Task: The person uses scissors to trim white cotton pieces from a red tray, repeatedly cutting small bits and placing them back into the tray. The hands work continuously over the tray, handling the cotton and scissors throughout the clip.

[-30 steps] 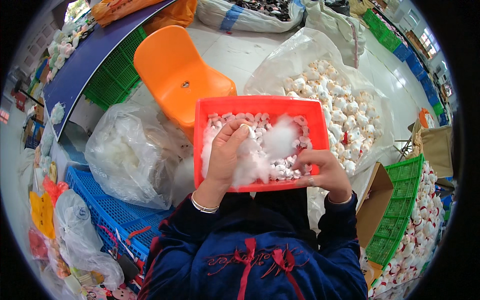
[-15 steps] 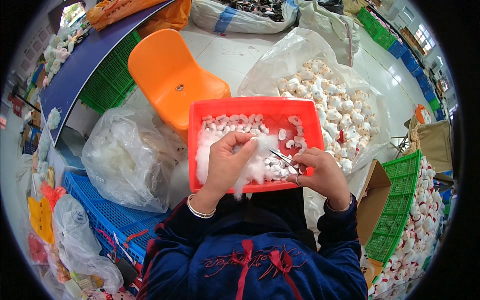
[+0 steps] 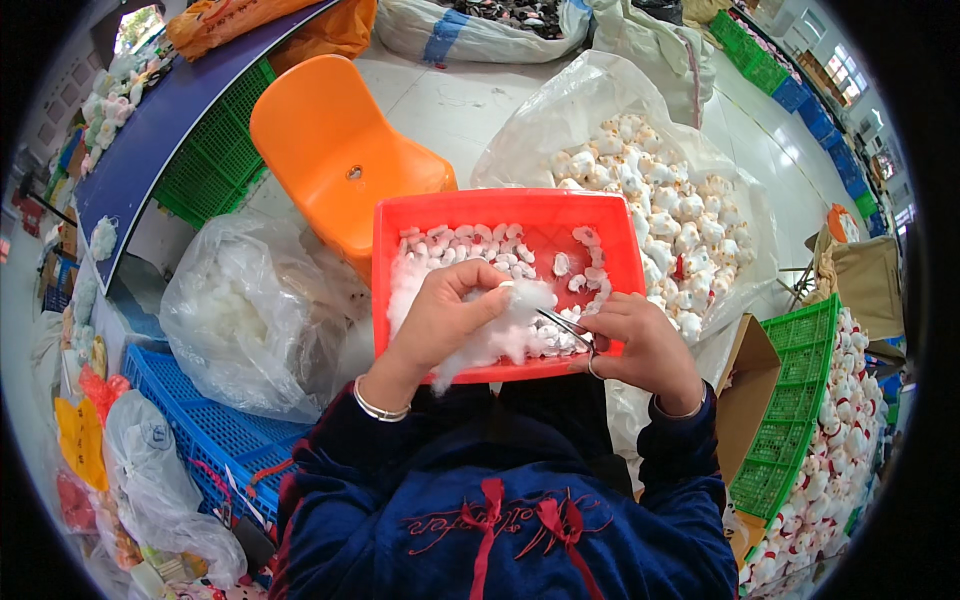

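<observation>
Over the red plastic tray [image 3: 510,206], my left hand [image 3: 450,312] pinches a small white piece near its fingertips, with a tuft of white stuffing fluff [image 3: 500,335] hanging beside and below the fingers. My right hand [image 3: 640,342] grips a pair of thin metal tweezers or scissors [image 3: 562,322]; a finger sits at the handle loop. Their tips reach into the edge of the fluff. Small white plush pieces [image 3: 480,238] lie in the tray along its far and right sides. The piece in the left fingers is mostly hidden.
An orange chair [image 3: 350,150] stands beyond the tray to the left. A clear bag of stuffing [image 3: 235,310] sits by a blue crate [image 3: 225,440]. On the right are a clear sack of white plush parts [image 3: 685,235], a cardboard box [image 3: 748,395] and a green crate [image 3: 795,400].
My left hand has shifted slightly left and down, drawing the fluff down and left over the near side of the tray. The metal tool stays in my right hand, its tips still at the fluff.
</observation>
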Demonstrator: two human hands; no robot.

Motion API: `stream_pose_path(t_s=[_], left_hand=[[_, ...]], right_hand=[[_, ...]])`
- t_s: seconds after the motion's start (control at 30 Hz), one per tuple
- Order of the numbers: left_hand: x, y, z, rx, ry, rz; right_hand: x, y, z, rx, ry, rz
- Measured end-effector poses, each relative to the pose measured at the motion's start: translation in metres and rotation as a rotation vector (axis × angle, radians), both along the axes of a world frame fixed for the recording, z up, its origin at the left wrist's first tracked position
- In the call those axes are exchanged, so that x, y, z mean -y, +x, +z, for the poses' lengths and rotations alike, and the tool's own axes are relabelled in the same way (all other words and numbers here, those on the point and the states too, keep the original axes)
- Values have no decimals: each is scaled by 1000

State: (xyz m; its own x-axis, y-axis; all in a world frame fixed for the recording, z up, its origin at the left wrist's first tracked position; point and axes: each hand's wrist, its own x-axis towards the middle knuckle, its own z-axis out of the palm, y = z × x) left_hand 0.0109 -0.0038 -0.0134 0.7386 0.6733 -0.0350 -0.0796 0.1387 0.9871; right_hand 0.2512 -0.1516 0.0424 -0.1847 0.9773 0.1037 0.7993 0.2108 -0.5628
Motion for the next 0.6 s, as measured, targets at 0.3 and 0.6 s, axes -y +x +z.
stream_pose_path(t_s=[0.3, 0.6], left_hand=[[0, -4, 21, -77, 260, -21], [7, -16, 23, -35, 117, 36]], right_hand=[[6, 4, -2, -183, -157, -24], [3, -13, -1, -76, 9, -34]])
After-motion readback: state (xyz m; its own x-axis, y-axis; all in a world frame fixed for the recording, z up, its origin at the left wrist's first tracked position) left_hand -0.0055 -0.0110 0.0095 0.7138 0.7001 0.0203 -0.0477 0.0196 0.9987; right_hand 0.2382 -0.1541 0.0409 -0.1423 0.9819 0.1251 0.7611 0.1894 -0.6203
